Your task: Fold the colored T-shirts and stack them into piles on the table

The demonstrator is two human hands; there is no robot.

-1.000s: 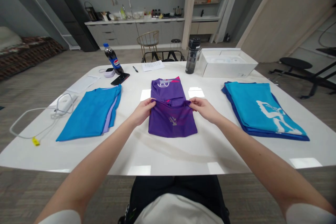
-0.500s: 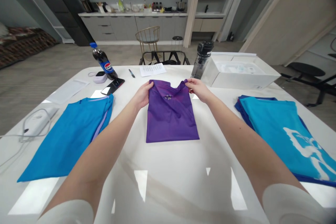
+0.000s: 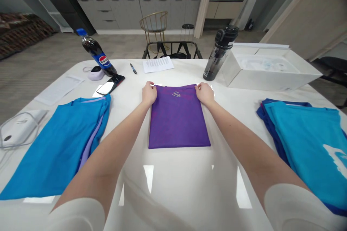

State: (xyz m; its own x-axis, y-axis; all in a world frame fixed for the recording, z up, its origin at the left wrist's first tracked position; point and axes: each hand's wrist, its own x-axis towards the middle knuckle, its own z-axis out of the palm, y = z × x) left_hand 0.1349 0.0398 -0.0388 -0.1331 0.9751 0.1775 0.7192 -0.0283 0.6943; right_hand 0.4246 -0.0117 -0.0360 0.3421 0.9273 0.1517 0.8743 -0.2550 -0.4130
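Note:
A purple shirt (image 3: 177,122), folded into a neat rectangle with a small grey print near its top, lies flat on the white table (image 3: 173,180). My left hand (image 3: 149,93) pinches its far left corner. At the far right corner, the fingers of my right hand (image 3: 204,93) are closed on the fabric. Left of my arms lies a pile of folded blue shirts (image 3: 59,144) with a lilac layer showing. A turquoise shirt (image 3: 306,137) with a white print tops a darker blue pile on the right.
A cola bottle (image 3: 99,54), phone (image 3: 111,85), pen (image 3: 133,68) and printed paper (image 3: 158,64) lie or stand beyond the hands. A dark bottle (image 3: 219,54) stands beside an open white box (image 3: 271,74). A white device (image 3: 21,126) with a cable sits far left.
The purple shirt's far edge has been pulled straight and lies flatter, its folds smoothed out. Both hands have lowered with it. The view has tilted down and closer.

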